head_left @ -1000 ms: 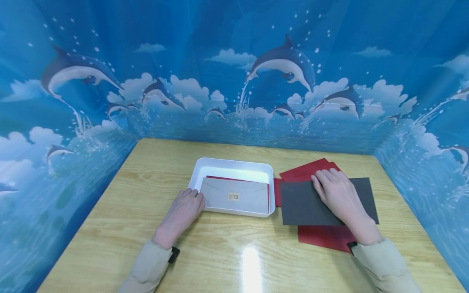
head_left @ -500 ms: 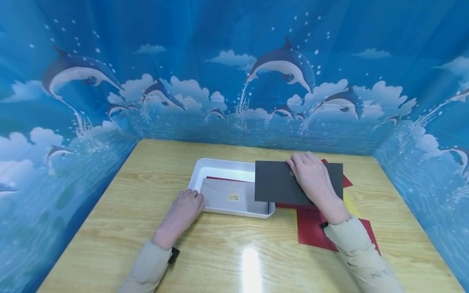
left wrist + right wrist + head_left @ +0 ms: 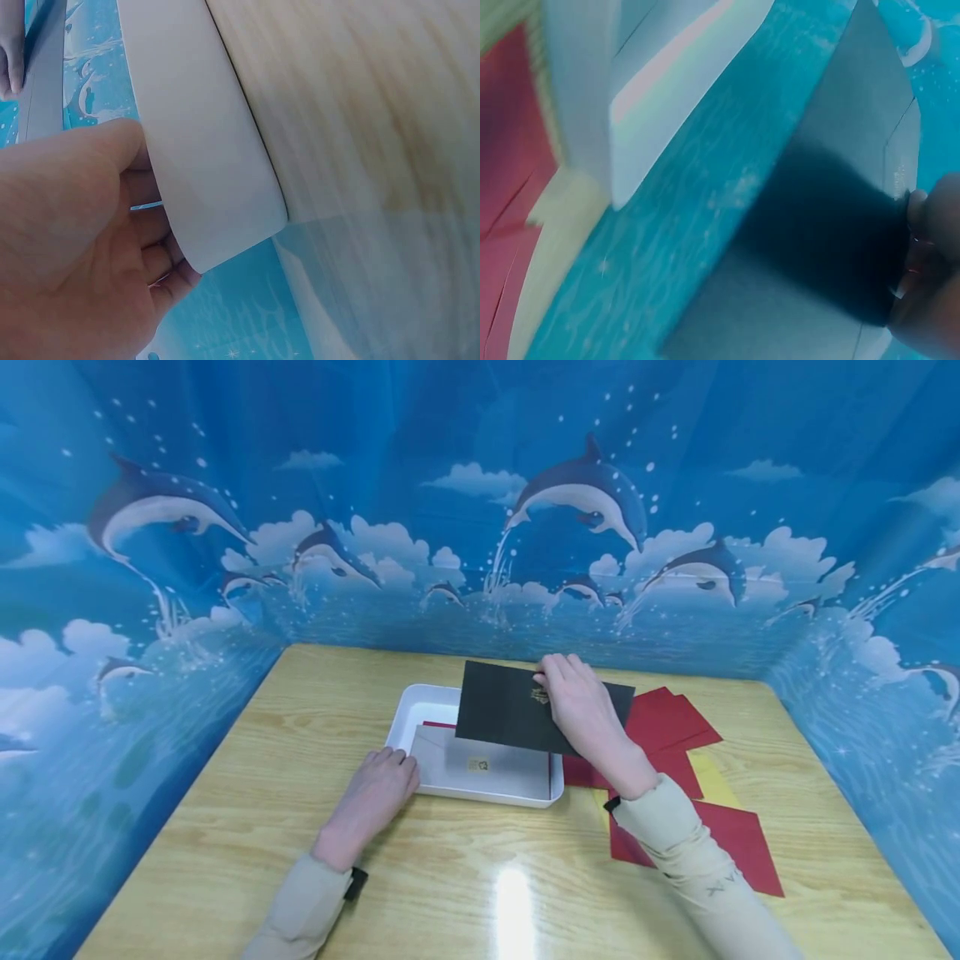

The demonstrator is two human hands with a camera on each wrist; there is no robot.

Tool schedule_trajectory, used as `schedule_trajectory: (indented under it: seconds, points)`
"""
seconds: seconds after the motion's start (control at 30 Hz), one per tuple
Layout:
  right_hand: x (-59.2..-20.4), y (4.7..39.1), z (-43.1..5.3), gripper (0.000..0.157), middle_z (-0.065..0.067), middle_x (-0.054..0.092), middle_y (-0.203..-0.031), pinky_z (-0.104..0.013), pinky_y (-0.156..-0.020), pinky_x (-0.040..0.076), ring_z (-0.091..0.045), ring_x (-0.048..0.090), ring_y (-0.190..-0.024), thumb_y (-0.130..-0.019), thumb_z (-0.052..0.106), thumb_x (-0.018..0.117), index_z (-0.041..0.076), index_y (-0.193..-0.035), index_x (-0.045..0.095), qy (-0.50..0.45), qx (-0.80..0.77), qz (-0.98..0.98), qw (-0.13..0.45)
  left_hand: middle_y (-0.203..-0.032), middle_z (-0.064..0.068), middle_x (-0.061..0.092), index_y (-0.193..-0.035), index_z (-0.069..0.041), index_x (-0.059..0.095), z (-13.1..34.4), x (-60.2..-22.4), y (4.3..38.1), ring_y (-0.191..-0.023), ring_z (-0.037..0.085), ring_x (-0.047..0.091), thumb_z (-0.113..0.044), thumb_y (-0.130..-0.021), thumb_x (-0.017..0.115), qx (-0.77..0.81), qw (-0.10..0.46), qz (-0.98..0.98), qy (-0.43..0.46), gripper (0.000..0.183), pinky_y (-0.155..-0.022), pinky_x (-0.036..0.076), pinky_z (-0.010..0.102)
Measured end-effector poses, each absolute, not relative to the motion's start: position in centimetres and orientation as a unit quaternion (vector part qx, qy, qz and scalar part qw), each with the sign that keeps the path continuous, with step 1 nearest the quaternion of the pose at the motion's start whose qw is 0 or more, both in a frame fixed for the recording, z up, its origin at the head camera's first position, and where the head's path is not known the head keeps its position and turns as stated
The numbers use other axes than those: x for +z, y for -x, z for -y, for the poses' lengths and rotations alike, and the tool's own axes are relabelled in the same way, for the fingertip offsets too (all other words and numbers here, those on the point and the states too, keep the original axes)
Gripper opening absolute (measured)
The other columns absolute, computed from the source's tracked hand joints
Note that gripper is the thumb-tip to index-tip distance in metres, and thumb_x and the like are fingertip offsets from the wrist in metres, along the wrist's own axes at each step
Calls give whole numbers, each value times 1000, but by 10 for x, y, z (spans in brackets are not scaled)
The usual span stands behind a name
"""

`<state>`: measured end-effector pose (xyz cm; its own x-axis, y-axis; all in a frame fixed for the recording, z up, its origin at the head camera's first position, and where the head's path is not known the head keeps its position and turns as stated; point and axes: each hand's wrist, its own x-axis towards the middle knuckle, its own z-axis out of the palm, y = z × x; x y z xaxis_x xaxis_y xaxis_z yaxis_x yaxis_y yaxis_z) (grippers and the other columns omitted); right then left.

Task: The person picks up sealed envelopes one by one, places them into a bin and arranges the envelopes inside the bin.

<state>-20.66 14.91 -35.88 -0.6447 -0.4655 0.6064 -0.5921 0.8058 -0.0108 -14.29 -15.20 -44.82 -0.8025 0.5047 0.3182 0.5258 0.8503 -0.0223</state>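
My right hand (image 3: 585, 706) pinches a black envelope (image 3: 502, 706) with gold print by its far edge. The envelope is held above the right part of a white tray (image 3: 480, 797), tilted, and covers some of it from the head view. In the right wrist view, the black envelope (image 3: 802, 225) shows a flap line near the fingers. A grey envelope (image 3: 495, 777) with a small gold label lies inside the tray, over something red. At the tray's left end, my left hand (image 3: 375, 793) grips the rim; the left wrist view has its fingers against the tray wall (image 3: 202, 135).
Right of the tray, several red envelopes (image 3: 738, 843) lie in an overlapping, fanned pile. A yellow one (image 3: 712, 779) shows between them. The wooden table (image 3: 420, 885) is backed by a blue dolphin-print curtain (image 3: 450, 485).
My right hand has lifted the black envelope off the red pile and carried it left and away from me, over the tray. The left hand stays at the rim.
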Motion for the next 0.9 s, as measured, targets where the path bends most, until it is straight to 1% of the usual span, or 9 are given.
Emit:
schedule_trajectory:
  seconds: [0.2,0.33,0.43,0.57,0.73,0.8,0.9]
  points:
    - [-369,212,-123,7,-11,60,-95,-35,-73,49,-25,55,-81,-102,7,58,1,-107,56,-317,124,903,264,-75,5,56,-84,-4,64,152,-448,143,-70,21,49,-9,-93,65,-50,155,951,262,10,-65,43,34]
    - [-379,215,-111,10,-12,63,-100,-37,-82,52,-26,59,-90,-101,2,58,1,-111,58,-333,140,899,247,-77,6,58,-86,-4,65,152,-448,143,-71,22,50,-8,-92,67,-44,164,948,268,8,-64,42,34]
    - [-383,218,-105,13,-13,62,-103,-39,-85,51,-28,59,-94,-100,-3,56,0,-112,57,-340,156,895,242,-77,6,57,-84,-5,64,152,-448,143,-71,23,50,-7,-91,66,-36,164,947,273,7,-64,42,34]
    - [-390,220,-99,18,-13,62,-103,-39,-85,51,-28,59,-95,-96,-9,57,-1,-113,58,-347,169,894,226,-79,7,59,-85,-5,65,151,-447,143,-73,23,51,-7,-92,64,-43,160,949,268,7,-65,43,35]
    - [-404,222,-99,31,-12,62,-106,-38,-87,52,-26,59,-99,-88,-16,60,0,-115,59,-349,164,905,179,-77,6,59,-85,-4,65,150,-448,143,-72,23,52,-10,-94,65,-53,158,952,255,11,-65,43,34]
    - [-410,223,-99,34,-11,62,-107,-37,-87,53,-25,60,-100,-87,-16,61,1,-117,59,-342,161,912,160,-77,7,59,-85,-3,66,150,-448,143,-72,24,53,-10,-94,65,-53,159,953,252,11,-65,43,34]
    - [-418,225,-99,36,-10,63,-108,-36,-89,54,-24,61,-100,-88,-13,63,2,-120,61,-333,152,921,135,-77,7,60,-86,-3,67,151,-449,144,-73,25,54,-10,-94,66,-55,162,953,249,11,-65,43,35]
